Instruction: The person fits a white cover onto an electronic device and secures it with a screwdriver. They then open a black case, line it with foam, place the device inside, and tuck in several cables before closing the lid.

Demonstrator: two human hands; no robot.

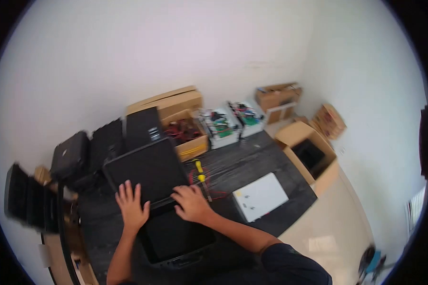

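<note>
A black case stands open in front of me, its raised flat lid (pixel 150 166) leaning back and its dark base (pixel 178 240) lying nearer to me. My left hand (pixel 131 206) rests on the lower part of the lid with its fingers spread. At the lid's lower right corner is my right hand (pixel 192 203), fingers apart and slightly bent over the edge, holding nothing that shows. Just beyond it lies a yellow-handled screwdriver (pixel 200 171) beside thin red wires (pixel 218 194). What is inside the base is too dark to make out.
On the black table (pixel 242 156), a white box (pixel 261 197) lies to the right. Behind stand several black cases (pixel 71 154), a cardboard box of wires (pixel 190 142) and two white housings with circuit boards (pixel 221 128). An open carton (pixel 325 173) is beyond the table's right edge.
</note>
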